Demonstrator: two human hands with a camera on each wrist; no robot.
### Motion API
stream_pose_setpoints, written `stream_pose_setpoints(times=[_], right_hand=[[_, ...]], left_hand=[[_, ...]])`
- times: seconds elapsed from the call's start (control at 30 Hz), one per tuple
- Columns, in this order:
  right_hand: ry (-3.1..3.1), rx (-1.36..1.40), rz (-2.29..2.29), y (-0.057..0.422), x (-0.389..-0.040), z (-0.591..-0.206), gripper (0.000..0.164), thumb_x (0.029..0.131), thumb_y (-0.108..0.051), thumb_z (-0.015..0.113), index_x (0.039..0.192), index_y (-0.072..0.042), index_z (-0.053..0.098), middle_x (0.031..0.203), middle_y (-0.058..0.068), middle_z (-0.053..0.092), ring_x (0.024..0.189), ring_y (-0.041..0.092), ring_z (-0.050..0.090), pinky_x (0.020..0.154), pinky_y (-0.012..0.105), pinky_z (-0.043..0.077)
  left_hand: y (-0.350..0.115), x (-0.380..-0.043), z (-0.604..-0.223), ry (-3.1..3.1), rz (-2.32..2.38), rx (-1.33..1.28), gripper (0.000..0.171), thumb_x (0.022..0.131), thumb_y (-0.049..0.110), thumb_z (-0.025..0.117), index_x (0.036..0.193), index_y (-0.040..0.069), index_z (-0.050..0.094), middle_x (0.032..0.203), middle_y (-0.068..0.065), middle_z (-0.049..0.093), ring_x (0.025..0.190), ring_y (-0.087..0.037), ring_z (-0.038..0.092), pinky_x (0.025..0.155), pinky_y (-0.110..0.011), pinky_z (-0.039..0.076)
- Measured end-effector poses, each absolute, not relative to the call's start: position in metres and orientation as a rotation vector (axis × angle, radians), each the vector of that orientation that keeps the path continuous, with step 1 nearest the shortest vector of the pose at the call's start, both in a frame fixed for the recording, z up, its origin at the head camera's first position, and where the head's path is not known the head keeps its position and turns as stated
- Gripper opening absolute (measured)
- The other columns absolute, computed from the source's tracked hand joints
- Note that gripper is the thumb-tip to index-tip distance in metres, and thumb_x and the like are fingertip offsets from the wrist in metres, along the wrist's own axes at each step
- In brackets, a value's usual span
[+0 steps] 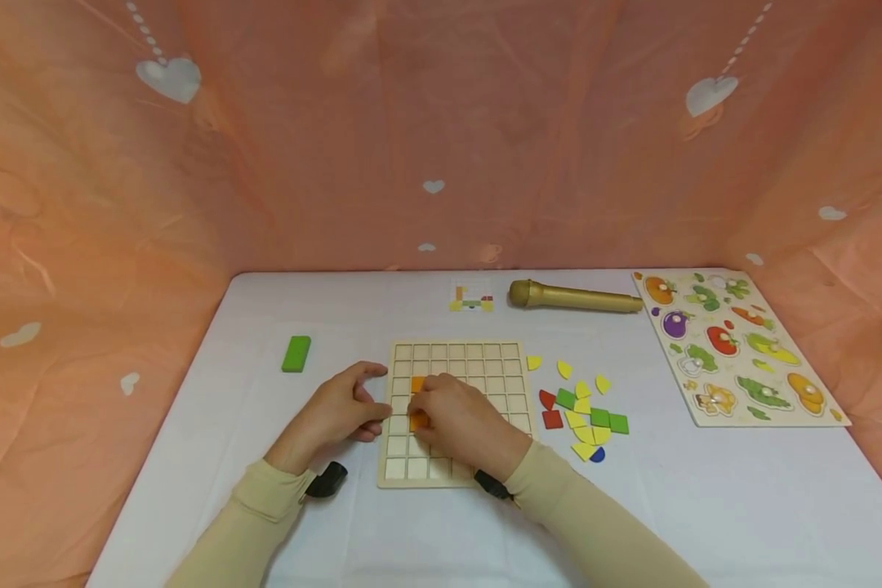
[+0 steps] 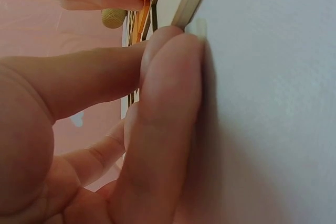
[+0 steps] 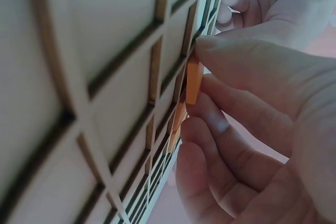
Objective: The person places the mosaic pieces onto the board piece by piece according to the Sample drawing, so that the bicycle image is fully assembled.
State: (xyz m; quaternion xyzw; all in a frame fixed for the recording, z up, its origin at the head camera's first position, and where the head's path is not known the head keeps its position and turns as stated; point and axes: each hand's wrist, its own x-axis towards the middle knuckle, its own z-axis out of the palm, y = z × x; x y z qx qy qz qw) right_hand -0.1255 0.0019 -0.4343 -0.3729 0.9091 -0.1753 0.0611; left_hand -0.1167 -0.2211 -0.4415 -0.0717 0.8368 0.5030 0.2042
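A pale wooden grid board point(image 1: 399, 468) lies on the table in front of the person. The right hand point(image 1: 463, 420) reaches over its left part and pinches an orange tile point(image 3: 193, 83) between thumb and fingers, tilted against a grid cell. Beyond it, another orange tile point(image 1: 417, 383) sits in the same column, partly covered by the fingers. At the board's left edge, the left hand point(image 1: 336, 415) holds the rim with thumb and bent finger point(image 2: 170, 77) together there, its index finger reaching along the edge.
Right of the board lie loose yellow pieces point(image 1: 583, 389), green squares point(image 1: 618, 424), red pieces point(image 1: 552, 419) and a blue half-circle point(image 1: 598, 455). A green block point(image 1: 296, 354) is at left. Behind are a pattern card point(image 1: 472, 296), a gold microphone point(image 1: 581, 297) and a vegetable puzzle board point(image 1: 694, 412).
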Motion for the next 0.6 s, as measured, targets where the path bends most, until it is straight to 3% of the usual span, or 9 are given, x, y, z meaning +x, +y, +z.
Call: stream_pose_setpoints(times=[0.6], right_hand=[[2.737, -1.13, -0.534, 0.0017, -0.1253, -0.4329, 0.009, 0.093, -0.016, 0.085, 0.102, -0.015, 0.082, 0.089, -0.005, 0.062, 0.085, 0.012, 0.055, 0.071, 0.021, 0.05]], left_hand=[[-0.2213, -0.1173, -0.442, 2.318, 1.411, -0.21, 0.066, 0.096, 0.009, 0.081, 0.154, 0.012, 0.052, 0.094, -0.013, 0.067, 0.066, -0.017, 0.073, 0.065, -0.03, 0.067]])
